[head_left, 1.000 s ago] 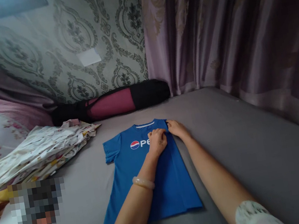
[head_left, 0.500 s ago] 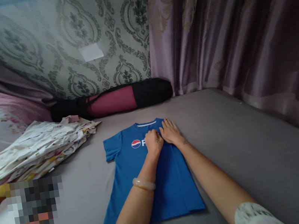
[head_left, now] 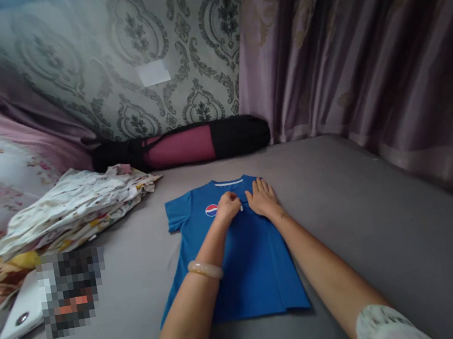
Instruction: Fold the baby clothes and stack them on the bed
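A blue T-shirt (head_left: 242,270) with a round red, white and blue logo lies front up on the bed, its neckline at the far end. Its right side is folded inward, so only the left sleeve sticks out. My left hand (head_left: 229,207), with a pale bangle on its forearm, is closed in a pinch on the chest fabric near the folded-in sleeve. It covers part of the white lettering. Flat on the right shoulder by the folded edge lies my right hand (head_left: 262,198), fingers stretched out. The left fingertips are partly hidden.
A heap of pale printed clothes (head_left: 73,205) lies at the left, near a white object with a metal eyelet (head_left: 25,310) and a blurred-out patch. A black and dark pink long bag (head_left: 180,147) rests along the wall. Curtains (head_left: 363,56) hang at the right above the grey bed sheet (head_left: 366,210).
My left hand has shifted left across the chest, still pinching, and a bit of lettering now shows at its right. The right hand stays flat on the shoulder. The view has turned slightly left.
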